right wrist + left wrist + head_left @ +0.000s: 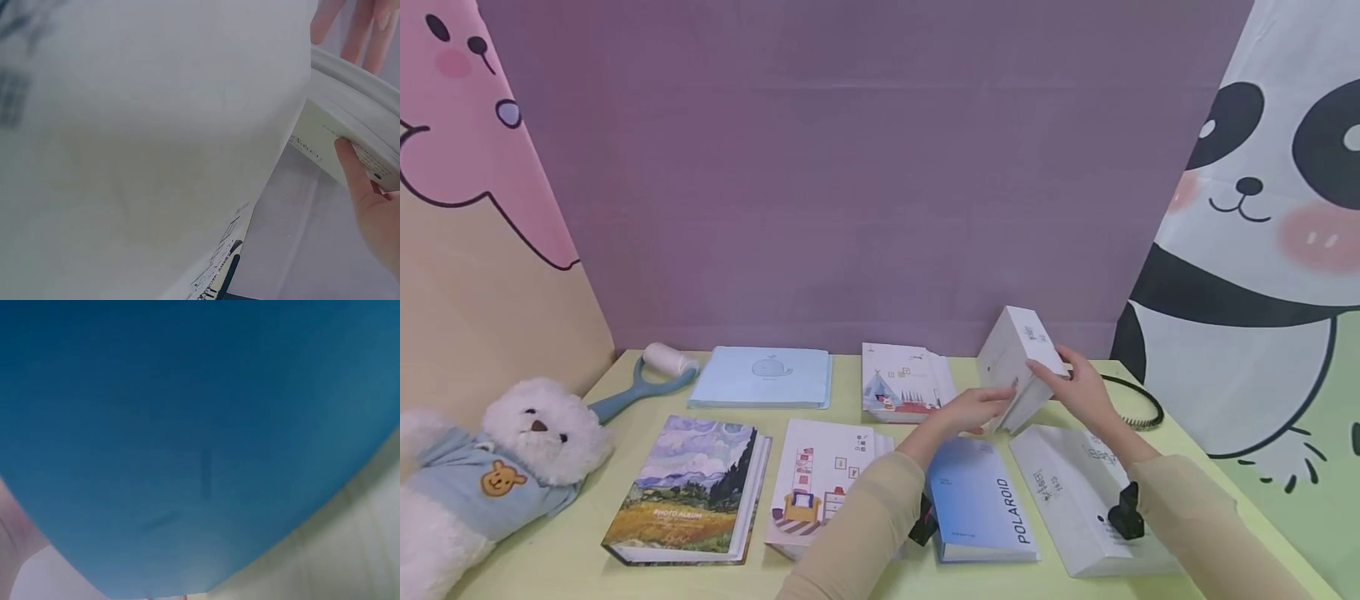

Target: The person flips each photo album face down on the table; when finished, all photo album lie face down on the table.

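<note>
A thick white photo album [1011, 362] stands tilted up at the back right, held between both hands. My right hand [1081, 387] grips its right side, thumb on the near face and fingers round the far edge. The left hand [972, 410] holds it low on the left, fingertips on the cover. In the right wrist view, the same album [322, 134] shows at the right, with a thumb on its printed face. Below the hands lie the blue POLAROID album [977, 500], filling the left wrist view as a blue surface [200, 425], and a larger white album [1067, 500].
Left of the hands lie a tent-picture album [898, 383], an armchair-picture album [820, 483], a landscape PHOTO ALBUM [685, 492] and a pale blue whale album [762, 377]. A lint roller [655, 375] and white teddy bear [520, 467] are far left; a black hoop [1153, 408] lies back right.
</note>
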Motion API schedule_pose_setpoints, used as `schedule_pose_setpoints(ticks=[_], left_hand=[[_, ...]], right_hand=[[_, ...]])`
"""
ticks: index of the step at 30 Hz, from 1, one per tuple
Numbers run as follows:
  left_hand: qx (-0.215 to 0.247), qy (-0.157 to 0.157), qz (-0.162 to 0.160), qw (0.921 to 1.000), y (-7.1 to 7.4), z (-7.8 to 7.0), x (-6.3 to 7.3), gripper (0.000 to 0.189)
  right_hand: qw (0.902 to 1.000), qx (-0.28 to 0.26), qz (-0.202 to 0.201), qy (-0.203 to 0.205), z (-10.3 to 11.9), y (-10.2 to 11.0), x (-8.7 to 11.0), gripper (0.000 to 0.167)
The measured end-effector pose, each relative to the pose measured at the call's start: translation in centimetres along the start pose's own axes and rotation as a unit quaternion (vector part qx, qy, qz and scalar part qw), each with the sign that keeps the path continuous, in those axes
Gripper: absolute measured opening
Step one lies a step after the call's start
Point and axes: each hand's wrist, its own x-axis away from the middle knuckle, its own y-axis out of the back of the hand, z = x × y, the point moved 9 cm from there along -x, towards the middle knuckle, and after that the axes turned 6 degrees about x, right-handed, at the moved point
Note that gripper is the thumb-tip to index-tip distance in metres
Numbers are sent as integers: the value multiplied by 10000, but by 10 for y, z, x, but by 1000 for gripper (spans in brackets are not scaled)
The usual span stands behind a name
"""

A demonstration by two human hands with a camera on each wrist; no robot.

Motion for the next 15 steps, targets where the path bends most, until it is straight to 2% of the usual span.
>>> schedule_pose_setpoints(ticks=[4,7,11,15], left_hand=[[-25,159,-47,9999,2,4,1,39],[-76,272,-73,9996,2,5,3,39],[66,255,-102,9996,2,6,4,40],[93,254,-100,9996,4,9,5,39]], right_hand=[[9996,275,-82,-7,-1,2,0,68],[9987,478,-64,-172,-2,4,3,72],[9960,730,144,-500,-4,5,7,83],[9944,843,307,-561,-3,5,7,87]])
